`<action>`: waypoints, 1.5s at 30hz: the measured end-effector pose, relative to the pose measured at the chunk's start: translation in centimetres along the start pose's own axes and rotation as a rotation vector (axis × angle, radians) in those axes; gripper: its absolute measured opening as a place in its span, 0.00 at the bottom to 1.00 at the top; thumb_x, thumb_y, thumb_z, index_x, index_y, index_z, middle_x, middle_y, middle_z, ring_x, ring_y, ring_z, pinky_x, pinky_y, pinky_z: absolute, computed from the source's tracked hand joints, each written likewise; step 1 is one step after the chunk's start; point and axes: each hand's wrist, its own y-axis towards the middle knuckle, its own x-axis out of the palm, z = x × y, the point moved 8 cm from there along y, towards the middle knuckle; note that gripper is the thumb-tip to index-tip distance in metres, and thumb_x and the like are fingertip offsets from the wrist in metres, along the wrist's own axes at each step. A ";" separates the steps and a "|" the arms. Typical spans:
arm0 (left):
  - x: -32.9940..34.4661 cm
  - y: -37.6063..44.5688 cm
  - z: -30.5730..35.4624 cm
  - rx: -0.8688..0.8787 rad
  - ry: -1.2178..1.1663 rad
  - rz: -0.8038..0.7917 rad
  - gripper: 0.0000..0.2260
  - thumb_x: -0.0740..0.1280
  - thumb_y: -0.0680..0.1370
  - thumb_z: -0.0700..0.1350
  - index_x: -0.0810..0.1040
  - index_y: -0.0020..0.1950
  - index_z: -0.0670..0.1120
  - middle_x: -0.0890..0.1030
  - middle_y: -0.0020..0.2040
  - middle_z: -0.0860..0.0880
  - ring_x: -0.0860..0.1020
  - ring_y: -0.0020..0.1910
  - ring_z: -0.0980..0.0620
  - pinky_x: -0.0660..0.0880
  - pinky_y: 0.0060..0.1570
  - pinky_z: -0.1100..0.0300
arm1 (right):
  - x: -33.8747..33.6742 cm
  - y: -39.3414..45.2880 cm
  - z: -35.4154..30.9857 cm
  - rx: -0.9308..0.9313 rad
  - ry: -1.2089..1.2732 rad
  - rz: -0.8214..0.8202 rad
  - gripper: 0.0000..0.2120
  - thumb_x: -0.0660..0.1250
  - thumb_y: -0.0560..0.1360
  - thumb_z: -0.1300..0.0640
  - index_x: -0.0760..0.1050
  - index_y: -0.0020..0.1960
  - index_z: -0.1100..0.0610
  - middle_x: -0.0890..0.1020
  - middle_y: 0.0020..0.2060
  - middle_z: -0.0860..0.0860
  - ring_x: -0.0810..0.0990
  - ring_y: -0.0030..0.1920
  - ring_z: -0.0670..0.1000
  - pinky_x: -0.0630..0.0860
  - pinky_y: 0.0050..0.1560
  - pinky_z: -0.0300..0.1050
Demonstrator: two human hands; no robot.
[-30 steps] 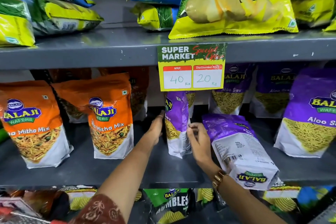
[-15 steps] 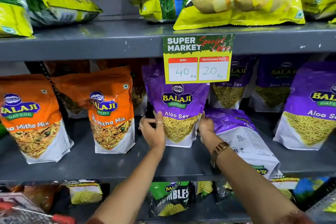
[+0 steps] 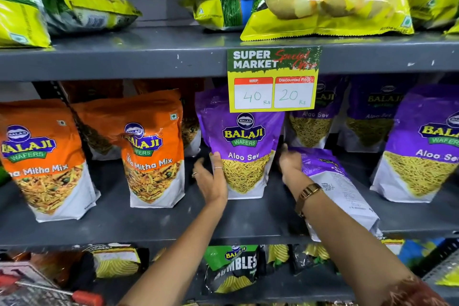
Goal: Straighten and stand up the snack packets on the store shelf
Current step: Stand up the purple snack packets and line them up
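We see a grey shelf (image 3: 154, 221) holding snack packets, and at its middle a purple Aloo Sev packet (image 3: 242, 154) stands upright, facing us, just below the price tag (image 3: 273, 79) that hangs from the shelf above. Our left hand (image 3: 211, 181) lies flat and wide against the packet's lower left edge, fingers spread, a ring showing on one of them; it presses rather than grips. Our right hand (image 3: 289, 163) (a gold watch (image 3: 306, 194) on its wrist) sits at the packet's right edge, loosely open, its fingers partly hidden behind the bag, so we cannot tell how much they curl. Just right of that hand a fallen packet (image 3: 340, 191) lies on its back, purple top toward the rear, white bottom jutting past the shelf's front lip. Two orange Mitha Mix packets (image 3: 154, 154) stand to the left, with more behind them in shadow. Further purple packets (image 3: 422, 146) stand to the right and at the back. Above, yellow-green chip bags (image 3: 330, 0) lie on the upper shelf; below, a Rumbles bag (image 3: 236, 266) shows on the lower one.
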 end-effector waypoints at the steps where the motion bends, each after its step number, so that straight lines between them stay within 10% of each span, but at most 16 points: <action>1: -0.6 -0.7 0.9 0.063 0.017 0.084 0.18 0.62 0.76 0.50 0.69 0.57 0.38 0.75 0.56 0.37 0.74 0.51 0.41 0.64 0.46 0.63 | -1.5 0.4 -0.8 -0.047 -0.015 0.046 0.23 0.57 0.78 0.49 0.71 0.59 0.69 0.76 0.60 0.68 0.73 0.61 0.67 0.70 0.59 0.55; 10: 4.0 -6.9 3.3 -0.065 -0.142 0.102 0.04 0.65 0.69 0.35 0.75 0.36 0.42 0.72 0.27 0.52 0.70 0.29 0.53 0.63 0.30 0.64 | -12.2 3.4 -0.9 -0.132 -0.225 0.134 0.18 0.67 0.73 0.53 0.77 0.55 0.67 0.79 0.57 0.66 0.75 0.60 0.64 0.72 0.58 0.52; 14: 9.6 -8.6 0.5 -0.299 -0.065 -0.135 0.06 0.65 0.71 0.39 0.75 0.33 0.42 0.80 0.39 0.38 0.78 0.38 0.40 0.77 0.44 0.51 | -13.9 4.5 1.0 -0.118 -0.363 0.056 0.18 0.70 0.71 0.53 0.78 0.52 0.67 0.81 0.55 0.64 0.77 0.58 0.63 0.74 0.56 0.51; 19: 14.5 -10.7 -3.4 -0.591 0.088 -0.409 0.26 0.72 0.68 0.52 0.74 0.59 0.36 0.78 0.59 0.39 0.76 0.57 0.38 0.75 0.58 0.48 | -13.4 5.5 3.6 -0.062 -0.411 -0.116 0.20 0.70 0.70 0.48 0.77 0.51 0.65 0.79 0.57 0.63 0.78 0.58 0.60 0.69 0.48 0.45; 26: 16.7 -11.8 -3.8 -0.700 -0.053 -0.523 0.16 0.72 0.67 0.34 0.75 0.52 0.34 0.80 0.48 0.36 0.79 0.45 0.42 0.77 0.53 0.43 | -12.3 7.0 6.4 0.048 -0.125 -0.254 0.22 0.75 0.65 0.54 0.76 0.53 0.68 0.80 0.55 0.64 0.79 0.55 0.61 0.75 0.60 0.54; 32: 16.8 -10.4 -2.7 -0.584 -0.082 -0.416 0.10 0.69 0.69 0.30 0.72 0.30 0.39 0.77 0.22 0.45 0.73 0.22 0.52 0.73 0.23 0.64 | -13.4 6.7 5.0 0.023 0.178 -0.193 0.13 0.75 0.63 0.63 0.70 0.32 0.61 0.76 0.36 0.60 0.74 0.35 0.53 0.68 0.38 0.48; 34: 17.7 -9.6 -1.0 -0.458 -0.111 -0.441 0.11 0.68 0.69 0.29 0.73 0.31 0.42 0.79 0.24 0.46 0.76 0.26 0.53 0.76 0.32 0.60 | -14.2 6.6 3.1 -0.062 0.247 -0.176 0.13 0.75 0.64 0.65 0.71 0.29 0.59 0.77 0.35 0.59 0.75 0.34 0.52 0.70 0.40 0.48; 40: 19.2 -7.7 3.5 -0.101 -0.152 -0.415 0.17 0.69 0.65 0.26 0.76 0.51 0.38 0.78 0.42 0.46 0.76 0.38 0.51 0.75 0.34 0.63 | -16.5 5.2 -2.3 -0.401 0.354 -0.099 0.17 0.72 0.65 0.71 0.72 0.50 0.61 0.79 0.41 0.53 0.76 0.35 0.46 0.77 0.38 0.33; 45: 19.2 -7.6 3.8 0.044 -0.143 -0.465 0.17 0.67 0.64 0.24 0.71 0.41 0.45 0.76 0.38 0.51 0.74 0.37 0.55 0.71 0.29 0.77 | -16.7 4.9 -0.8 -0.469 0.376 -0.135 0.26 0.69 0.68 0.73 0.63 0.62 0.66 0.77 0.45 0.52 0.76 0.41 0.44 0.76 0.39 0.28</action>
